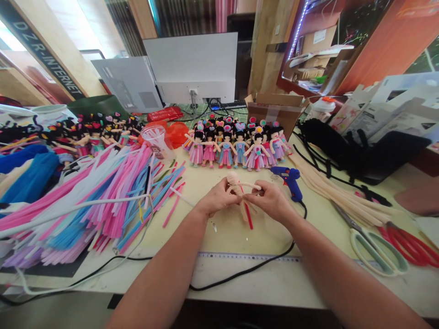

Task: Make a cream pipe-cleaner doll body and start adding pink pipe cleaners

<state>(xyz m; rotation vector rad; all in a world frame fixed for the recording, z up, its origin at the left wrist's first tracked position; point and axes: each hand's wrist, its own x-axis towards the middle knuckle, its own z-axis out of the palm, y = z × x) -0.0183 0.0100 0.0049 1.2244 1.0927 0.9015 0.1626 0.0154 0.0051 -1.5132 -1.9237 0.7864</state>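
Note:
Near the middle of the table, a small beige pipe-cleaner doll body (234,183) is held between both hands, its round head up. My left hand (217,197) pinches it at the left side. With closed fingertips, my right hand (269,196) grips the doll's beige arm strip on the right. A red pipe cleaner (248,217) runs down past the beige legs below the fingers. Just beyond my right hand lies a blue glue gun (291,180). Finished dolls (226,148) in pink, blue and purple dresses stand in rows behind.
Bundles of pink, white and blue pipe cleaners (78,205) cover the left side, near a plastic cup (156,141). Beige pipe cleaners (329,187), green-handled scissors (375,246) and red-handled pliers (411,244) lie right. A black cord (240,274) crosses a ruler (222,257). A cardboard box (274,112) stands behind.

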